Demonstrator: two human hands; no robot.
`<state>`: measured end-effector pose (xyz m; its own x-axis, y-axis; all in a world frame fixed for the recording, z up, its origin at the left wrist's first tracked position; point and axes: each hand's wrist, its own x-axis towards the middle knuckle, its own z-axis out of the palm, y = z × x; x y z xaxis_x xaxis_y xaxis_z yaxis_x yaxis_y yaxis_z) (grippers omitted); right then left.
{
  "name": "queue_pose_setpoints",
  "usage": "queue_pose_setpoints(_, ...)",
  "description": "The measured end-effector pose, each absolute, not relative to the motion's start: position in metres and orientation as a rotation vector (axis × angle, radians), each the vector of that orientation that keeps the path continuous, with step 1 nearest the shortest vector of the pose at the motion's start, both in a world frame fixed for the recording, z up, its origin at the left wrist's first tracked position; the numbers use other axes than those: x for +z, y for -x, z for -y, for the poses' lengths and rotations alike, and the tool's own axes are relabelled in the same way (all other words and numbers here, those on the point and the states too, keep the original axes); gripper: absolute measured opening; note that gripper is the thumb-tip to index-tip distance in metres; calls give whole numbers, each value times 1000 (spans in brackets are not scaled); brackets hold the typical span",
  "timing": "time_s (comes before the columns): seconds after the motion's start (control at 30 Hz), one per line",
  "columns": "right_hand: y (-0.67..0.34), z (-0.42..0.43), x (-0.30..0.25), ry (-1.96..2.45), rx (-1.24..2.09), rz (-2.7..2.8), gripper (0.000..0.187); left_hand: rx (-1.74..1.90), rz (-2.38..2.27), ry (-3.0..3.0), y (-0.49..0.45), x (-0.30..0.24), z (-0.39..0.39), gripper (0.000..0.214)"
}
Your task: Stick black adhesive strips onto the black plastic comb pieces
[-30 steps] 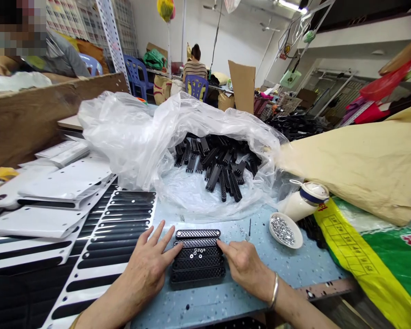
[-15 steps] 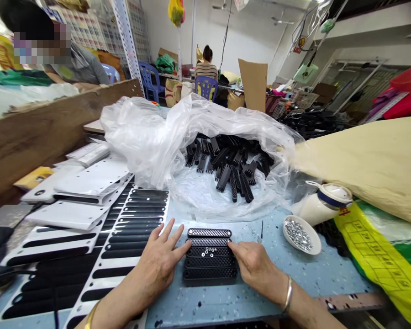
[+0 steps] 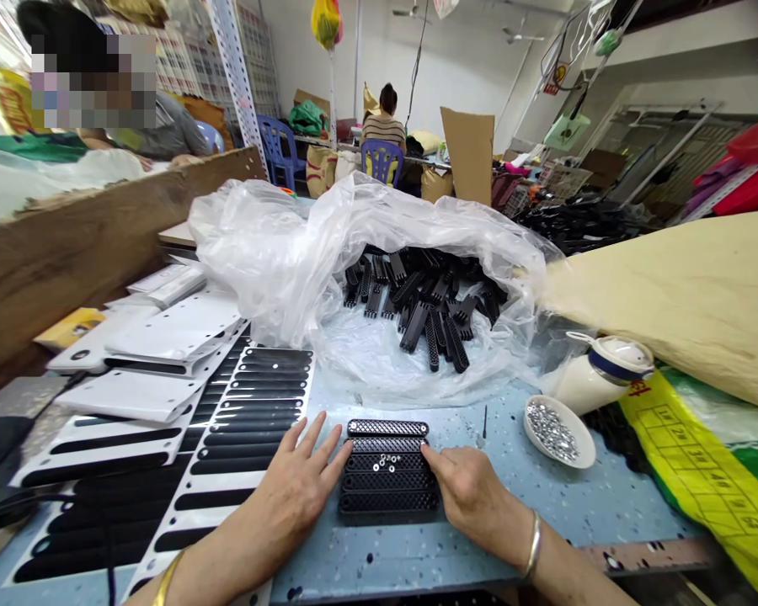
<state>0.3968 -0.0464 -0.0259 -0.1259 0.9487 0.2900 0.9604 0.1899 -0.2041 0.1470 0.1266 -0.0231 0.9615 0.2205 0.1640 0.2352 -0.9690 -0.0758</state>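
Several black lattice-textured plastic strips (image 3: 388, 481) lie side by side on the blue table. A small heap of silver ring-like metal pieces (image 3: 387, 461) sits on one of them. The topmost strip (image 3: 387, 427) has a shiny piece at its right end. My left hand (image 3: 303, 480) is open with fingers spread, its thumb at the left end of the second strip. My right hand (image 3: 471, 480) has curled fingers, with the index fingertip at that strip's right end. Whether something small is under or between its fingers is hidden.
A white bowl (image 3: 586, 454) of similar metal pieces stands right, by a white bottle (image 3: 574, 383). Behind, a clear plastic bag (image 3: 278, 252) spills black strips (image 3: 439, 324). Sheets of black adhesive-like strips (image 3: 253, 412) lie left. A thin dark rod (image 3: 485, 422) lies near the bowl.
My left hand has shifted slightly down and its fingers lie a little closer together. The right hand stays at the strip's end. The whole view has moved a little.
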Motion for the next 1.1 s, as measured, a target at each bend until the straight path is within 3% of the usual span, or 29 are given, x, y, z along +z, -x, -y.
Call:
queue_pose_setpoints(0.2, -397, 46, -25, 1792, -43, 2099, 40, -155, 350, 3056, -150, -9, -139, 31)
queue_pose_setpoints(0.47, -378, 36, -8, 1740, 64, 2057, 37, -179, 347, 3150, -158, 0, -113, 65)
queue_pose_setpoints(0.7, -372, 39, -7, 1844, 92, 2166, 40, -94, 350, 3238, -177, -5, -100, 66)
queue_pose_setpoints(1.1, -378, 54, -8, 1784, -23, 2126, 43, -429, 373, 3196, -149, -23, -111, 70)
